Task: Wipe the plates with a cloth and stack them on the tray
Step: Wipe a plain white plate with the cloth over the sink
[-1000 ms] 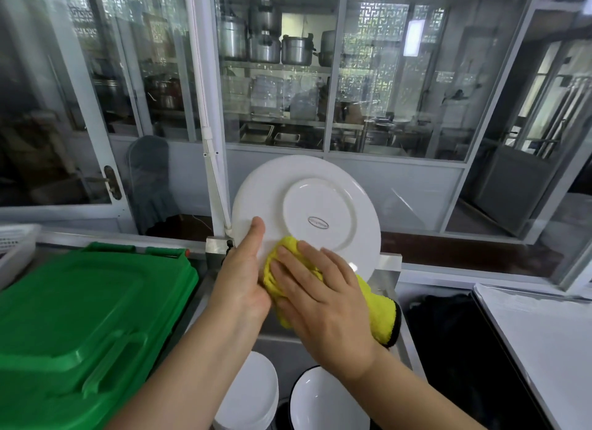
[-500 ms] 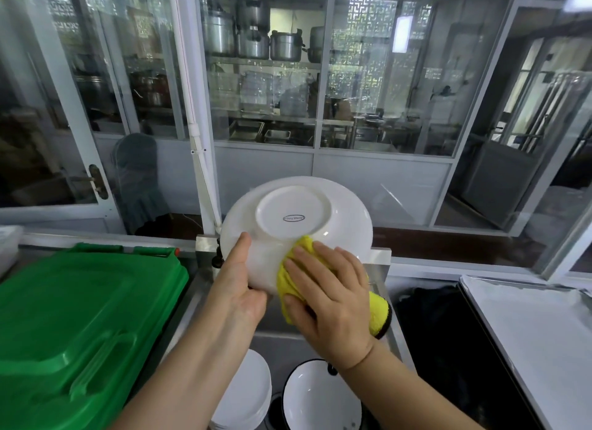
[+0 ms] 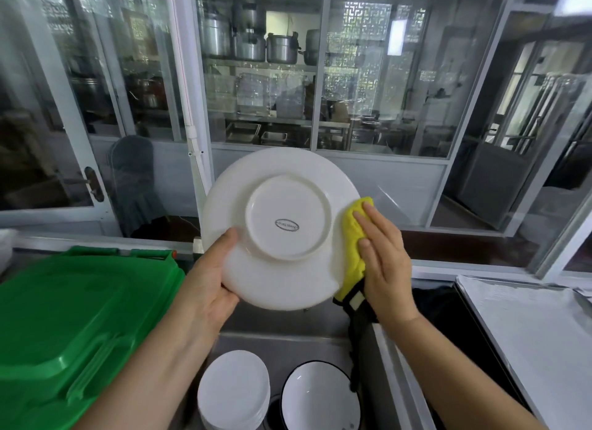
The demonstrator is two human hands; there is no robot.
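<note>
A white plate (image 3: 282,205) is held up in front of me with its underside and maker's stamp facing the camera. My left hand (image 3: 211,279) grips its lower left rim, thumb on the back. My right hand (image 3: 384,256) presses a yellow cloth (image 3: 354,237) with a black edge against the plate's right rim, fingers fairly straight over the cloth. Below, in the steel sink, sits a stack of white plates (image 3: 234,394) beside a black-rimmed white bowl (image 3: 320,397). A pale flat tray (image 3: 528,333) lies at the right.
A large green plastic lid (image 3: 70,317) covers the counter at the left. A glass partition (image 3: 320,93) with shelves of metal pots behind it stands straight ahead. A dark bin (image 3: 448,317) sits between sink and tray.
My right hand slid the cloth from the plate's lower middle to its right rim. The plate tilted back up, showing its underside fully. My left hand shifted lower along the rim.
</note>
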